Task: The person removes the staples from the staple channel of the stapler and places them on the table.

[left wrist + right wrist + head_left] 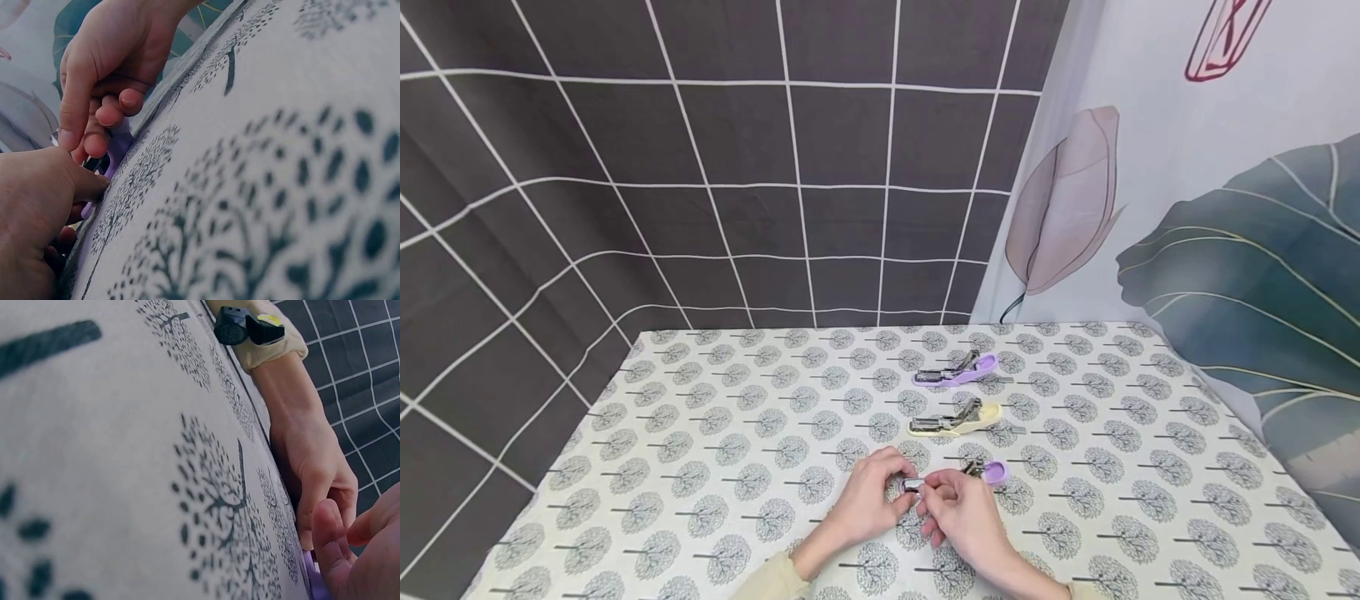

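Note:
A purple nail clipper with a metal body lies low over the patterned cloth, between both hands. My left hand grips its left end with thumb and fingers. On the metal part, the thumb and index finger of my right hand pinch from the right side. Fingers hide most of the clipper's middle; in the left wrist view only a strip of its purple handle shows. Beyond the hands lie a yellow nail clipper and, farther back, another purple nail clipper, both with raised metal levers.
A white cloth with grey tree prints covers the table. Behind it hangs a dark curtain with a white grid. To the right hangs a pale curtain with large leaf prints.

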A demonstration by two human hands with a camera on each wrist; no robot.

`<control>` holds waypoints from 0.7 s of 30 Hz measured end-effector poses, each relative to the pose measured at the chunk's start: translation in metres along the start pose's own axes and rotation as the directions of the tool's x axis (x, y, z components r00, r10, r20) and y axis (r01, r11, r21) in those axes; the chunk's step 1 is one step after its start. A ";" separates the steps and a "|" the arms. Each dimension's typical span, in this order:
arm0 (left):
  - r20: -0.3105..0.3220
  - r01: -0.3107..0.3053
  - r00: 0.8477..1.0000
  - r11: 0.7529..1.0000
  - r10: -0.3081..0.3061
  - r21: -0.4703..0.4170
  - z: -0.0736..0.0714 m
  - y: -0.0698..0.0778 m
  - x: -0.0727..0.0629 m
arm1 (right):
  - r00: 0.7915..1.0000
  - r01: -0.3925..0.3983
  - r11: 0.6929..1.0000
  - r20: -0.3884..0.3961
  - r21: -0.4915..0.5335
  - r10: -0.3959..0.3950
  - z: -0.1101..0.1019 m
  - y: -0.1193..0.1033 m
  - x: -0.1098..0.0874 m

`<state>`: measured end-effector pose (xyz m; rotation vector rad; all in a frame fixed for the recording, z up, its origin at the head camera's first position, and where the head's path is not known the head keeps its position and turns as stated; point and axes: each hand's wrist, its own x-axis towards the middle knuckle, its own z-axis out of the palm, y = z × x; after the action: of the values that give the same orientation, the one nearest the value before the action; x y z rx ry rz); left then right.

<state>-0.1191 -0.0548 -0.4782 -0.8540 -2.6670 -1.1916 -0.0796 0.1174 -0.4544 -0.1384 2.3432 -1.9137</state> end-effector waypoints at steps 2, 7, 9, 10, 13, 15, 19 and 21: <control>-0.001 -0.003 1.000 1.000 0.003 -0.001 0.000 0.000 0.000 | 1.000 0.006 1.000 -0.005 -0.013 -0.006 0.000 -0.001 0.000; -0.018 -0.028 0.999 1.000 0.028 0.002 0.000 -0.001 0.000 | 1.000 0.024 0.998 -0.012 -0.061 -0.024 0.002 -0.004 0.001; -0.026 -0.038 0.999 0.999 0.038 0.002 0.000 -0.001 0.000 | 0.999 0.034 0.996 -0.016 -0.088 -0.035 0.002 -0.005 0.001; -0.030 -0.042 0.999 0.999 0.042 0.001 0.000 -0.001 0.000 | 0.999 0.039 0.994 -0.018 -0.103 -0.041 0.002 -0.006 0.001; -0.035 -0.050 0.998 0.999 0.050 -0.005 0.000 -0.001 0.000 | 0.998 0.050 0.989 -0.025 -0.140 -0.054 0.002 -0.006 0.001; -0.037 -0.055 0.998 0.998 0.055 -0.008 0.000 -0.001 0.000 | 0.998 0.053 0.986 -0.028 -0.159 -0.058 0.002 -0.006 0.001; -0.039 -0.061 0.997 0.998 0.061 -0.013 0.001 -0.001 -0.001 | 0.998 0.051 0.984 -0.032 -0.172 -0.058 0.002 -0.006 0.001; -0.038 -0.063 0.997 0.998 0.062 -0.016 0.001 0.000 -0.001 | 0.998 0.051 0.983 -0.036 -0.176 -0.058 0.002 -0.007 0.001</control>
<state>-0.1186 -0.0544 -0.4797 -0.9012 -2.5838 -1.2057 -0.0803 0.1138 -0.4484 -0.1819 2.5582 -1.7465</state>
